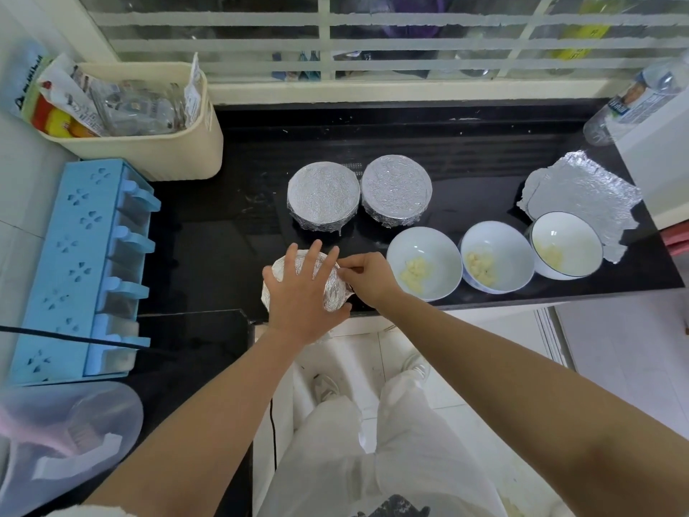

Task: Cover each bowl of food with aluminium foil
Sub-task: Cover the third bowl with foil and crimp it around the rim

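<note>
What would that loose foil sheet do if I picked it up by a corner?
The foil sheet would probably flop and bend, since it looks thin and crinkled. It is likely very light. A bowl seems to sit on its edge, so pulling might drag that.

view: single, head-worn | facing: forward and down onto countertop (208, 255) | range: near, wide-angle

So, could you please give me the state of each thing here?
Back left bowl: covered with foil.
Back right bowl: covered with foil.
Front bowl: foil on, under both hands.
Left open bowl: uncovered, food inside.
Middle open bowl: uncovered, food inside.
Right open bowl: uncovered, food inside.
Spare foil: loose, crinkled, partly under right open bowl.
Left hand: flat on front bowl.
Right hand: pinching front bowl's foil.
</note>
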